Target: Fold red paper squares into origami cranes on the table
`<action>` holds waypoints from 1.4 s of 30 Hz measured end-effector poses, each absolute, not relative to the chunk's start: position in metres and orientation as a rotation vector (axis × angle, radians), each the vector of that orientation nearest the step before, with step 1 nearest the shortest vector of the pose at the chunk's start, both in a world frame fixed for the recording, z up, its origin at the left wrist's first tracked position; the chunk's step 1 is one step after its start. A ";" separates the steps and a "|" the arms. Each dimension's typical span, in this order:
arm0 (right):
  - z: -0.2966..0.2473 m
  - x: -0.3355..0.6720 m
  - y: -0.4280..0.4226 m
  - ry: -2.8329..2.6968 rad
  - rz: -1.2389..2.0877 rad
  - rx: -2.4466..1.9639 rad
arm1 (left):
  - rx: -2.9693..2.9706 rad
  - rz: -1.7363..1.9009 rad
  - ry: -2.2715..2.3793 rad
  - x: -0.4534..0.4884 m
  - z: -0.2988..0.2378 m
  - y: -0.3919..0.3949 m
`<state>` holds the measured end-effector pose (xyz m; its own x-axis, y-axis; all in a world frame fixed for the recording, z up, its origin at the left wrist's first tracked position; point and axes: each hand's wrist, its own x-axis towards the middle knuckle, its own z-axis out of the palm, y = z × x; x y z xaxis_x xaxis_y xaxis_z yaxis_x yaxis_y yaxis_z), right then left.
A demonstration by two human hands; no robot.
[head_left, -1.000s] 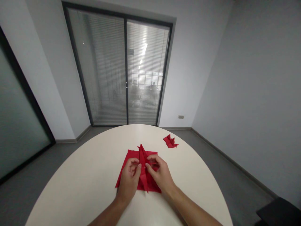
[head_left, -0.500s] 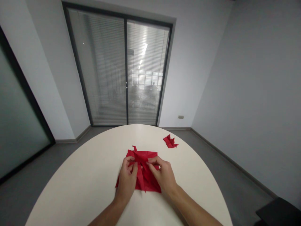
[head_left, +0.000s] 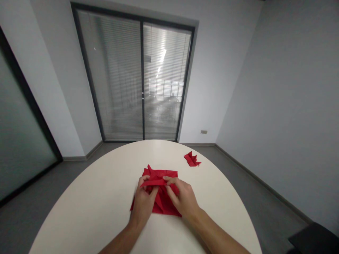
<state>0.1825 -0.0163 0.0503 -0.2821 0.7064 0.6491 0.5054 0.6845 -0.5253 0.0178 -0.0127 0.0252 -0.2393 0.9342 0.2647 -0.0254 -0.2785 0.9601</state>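
Note:
A red sheet (head_left: 164, 207), creased and paper-like, lies flat on the table. Above its middle, a narrow folded red paper piece (head_left: 153, 182) runs roughly sideways between my hands. My left hand (head_left: 143, 203) pinches its left part, thumb below and fingers curled behind. On the other side my right hand (head_left: 186, 197) is closed on its right end between thumb and fingertips. One pointed red tip (head_left: 149, 168) sticks up beyond my left fingers. My fingers hide part of the folds, and I cannot tell whether the held piece is separate from the sheet.
A small, pointed, folded red paper shape (head_left: 192, 159) lies near the far right edge of the round cream table (head_left: 95, 197). Glass doors with blinds (head_left: 122, 88) stand beyond the table. A black object (head_left: 315, 238) shows at the lower right.
The narrow red folded piece has turned from lengthwise to sideways between my hands. My left thumb has shifted slightly right. The sheet and the small shape have stayed put.

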 end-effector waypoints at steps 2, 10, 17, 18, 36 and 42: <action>0.054 0.182 -0.019 -2.009 0.188 -0.896 | 1.261 1.639 1.223 0.017 0.026 -0.011; 0.058 0.179 -0.021 -1.958 0.121 -0.898 | 1.314 1.587 1.194 0.015 0.021 -0.008; 0.054 0.181 -0.020 -1.945 0.234 -0.851 | 1.406 1.586 1.219 0.015 0.023 -0.012; 0.053 0.181 -0.019 -1.953 0.247 -0.852 | 1.384 1.573 1.208 0.016 0.023 -0.012; 0.048 0.182 -0.015 -1.745 0.425 -0.865 | 1.479 1.597 1.187 0.013 0.032 -0.014; 0.049 0.183 -0.017 -1.733 0.488 -0.853 | 1.524 1.565 1.205 0.009 0.031 -0.014</action>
<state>0.1833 -0.0172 0.0491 -0.1507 0.7483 0.6460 0.3008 0.6572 -0.6911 0.0088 -0.0137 0.0307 -0.1267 0.9088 0.3976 0.1519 -0.3783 0.9131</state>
